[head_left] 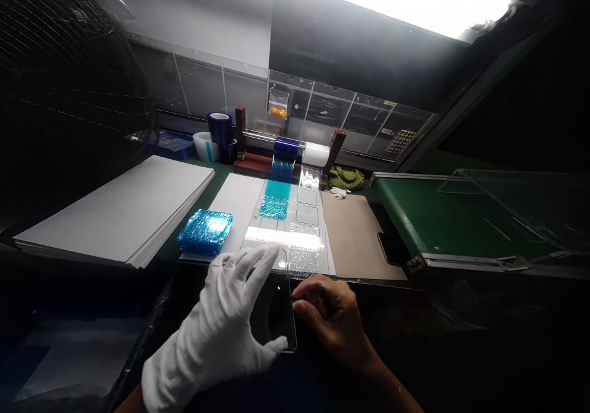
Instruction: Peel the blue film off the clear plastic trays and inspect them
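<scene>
My left hand (225, 314), in a white glove, grips a thin rectangular glass panel (279, 308) by its edges, with the thumb at the bottom and fingers at the top. The panel is tilted up and looks dark, with a clear right edge. Bare and curled, my right hand (329, 314) has thumb and forefinger pinched together at that right edge; what is between them, if anything, is too small to make out. Beyond the hands, strips of blue film (275, 199) and clear film (306, 241) lie over a template sheet (262, 235) with printed outlines.
A stack of blue-filmed pieces (206, 232) sits left of the template, beside a white paper stack (124, 210). Behind stand film rolls (286, 149) on a wooden holder (335, 149) and tape rolls (220, 128). Rightward are brown board (354, 235), a phone (391, 248) and a green conveyor belt (442, 216).
</scene>
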Demonstrator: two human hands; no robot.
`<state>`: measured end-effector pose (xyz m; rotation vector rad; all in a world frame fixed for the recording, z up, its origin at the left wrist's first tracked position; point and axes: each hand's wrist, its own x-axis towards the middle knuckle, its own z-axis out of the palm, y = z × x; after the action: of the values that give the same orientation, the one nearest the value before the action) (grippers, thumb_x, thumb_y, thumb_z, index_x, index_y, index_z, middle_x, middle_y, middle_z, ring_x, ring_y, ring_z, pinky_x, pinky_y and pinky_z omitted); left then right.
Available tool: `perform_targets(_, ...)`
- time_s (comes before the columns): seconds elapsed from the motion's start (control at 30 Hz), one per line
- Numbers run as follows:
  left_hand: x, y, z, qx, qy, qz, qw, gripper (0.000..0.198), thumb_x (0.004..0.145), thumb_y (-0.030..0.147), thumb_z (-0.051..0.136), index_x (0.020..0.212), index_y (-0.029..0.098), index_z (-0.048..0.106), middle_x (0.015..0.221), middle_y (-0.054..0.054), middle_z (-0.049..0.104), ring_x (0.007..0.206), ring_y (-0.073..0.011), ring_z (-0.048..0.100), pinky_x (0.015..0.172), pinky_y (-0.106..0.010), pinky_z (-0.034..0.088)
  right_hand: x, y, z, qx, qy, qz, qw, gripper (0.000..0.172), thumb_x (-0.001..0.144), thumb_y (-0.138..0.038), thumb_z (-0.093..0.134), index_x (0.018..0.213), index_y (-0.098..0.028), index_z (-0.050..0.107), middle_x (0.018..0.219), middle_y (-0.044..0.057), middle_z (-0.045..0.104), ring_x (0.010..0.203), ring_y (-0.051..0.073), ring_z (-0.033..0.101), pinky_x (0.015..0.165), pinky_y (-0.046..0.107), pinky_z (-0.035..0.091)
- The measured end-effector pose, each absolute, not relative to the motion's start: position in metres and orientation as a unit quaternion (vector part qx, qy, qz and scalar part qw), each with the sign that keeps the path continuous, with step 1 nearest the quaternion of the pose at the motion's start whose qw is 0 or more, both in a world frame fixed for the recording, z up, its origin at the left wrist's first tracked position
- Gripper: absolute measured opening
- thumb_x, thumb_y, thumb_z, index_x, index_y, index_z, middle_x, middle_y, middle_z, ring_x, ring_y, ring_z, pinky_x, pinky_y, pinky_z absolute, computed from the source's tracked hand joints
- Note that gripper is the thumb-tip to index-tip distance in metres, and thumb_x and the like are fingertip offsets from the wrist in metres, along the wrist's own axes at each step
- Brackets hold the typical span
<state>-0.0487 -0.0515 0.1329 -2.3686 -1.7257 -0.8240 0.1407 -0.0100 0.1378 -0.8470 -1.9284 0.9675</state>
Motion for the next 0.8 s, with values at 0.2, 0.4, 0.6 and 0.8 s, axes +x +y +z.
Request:
perform_targets(0.2, -0.046, -0.052, 0.132, -0.777, -0.569, -0.26, 0.063, 0.106, 0.059, 0.051, 0.066, 0.145, 0.014, 0.016, 0.136, -0.015, 0.04, 0.124, -0.0317, 0.038, 0.105, -0.051, 0.027, 0.138, -0.008, 0.137, -0.337, -0.763, 0.386, 0.394, 0.009, 0.08, -0.021, 0.061, 0.072, -0.017, 0.06, 0.06, -0.003, 0.054, 0.047, 0.006, 0.039, 0.045, 0.019, 0.031)
perform_targets(0.4, -0.042, -0.05, 0.132, -0.773, -0.577, -0.248, 0.085, 0.105, 0.059, 0.052, 0.065, 0.145, 0.014, 0.017, 0.135, -0.017, 0.042, 0.123, -0.0332, 0.04, 0.103, -0.053, 0.03, 0.149, -0.01, 0.138, -0.365, -0.76, 0.374, 0.387, 0.015, 0.084, -0.024, 0.055, 0.071, -0.018, 0.053, 0.058, -0.005, 0.044, 0.048, 0.006, 0.035, 0.045, 0.019, 0.03)
perform_targets(0.6, -0.054, -0.051, 0.133, -0.746, -0.607, -0.25, 0.116, 0.107, 0.06, 0.051, 0.066, 0.145, 0.014, 0.013, 0.134, -0.019, 0.044, 0.119, -0.0355, 0.045, 0.097, -0.057, 0.037, 0.182, -0.016, 0.137, -0.428, -0.721, 0.374, 0.397, 0.027, 0.089, -0.031, 0.048, 0.065, -0.02, 0.045, 0.056, -0.006, 0.035, 0.049, 0.008, 0.033, 0.046, 0.021, 0.029)
perform_targets(0.8, -0.087, -0.072, 0.13, -0.664, -0.671, -0.327, 0.04, 0.116, 0.052, 0.059, 0.071, 0.146, 0.022, 0.013, 0.138, -0.018, 0.038, 0.116, -0.0389, 0.048, 0.085, -0.059, 0.05, 0.211, -0.018, 0.118, -0.556, -0.712, 0.284, 0.323, 0.017, 0.089, -0.036, 0.047, 0.09, -0.021, 0.057, 0.06, -0.005, 0.043, 0.049, 0.01, 0.037, 0.046, 0.022, 0.032)
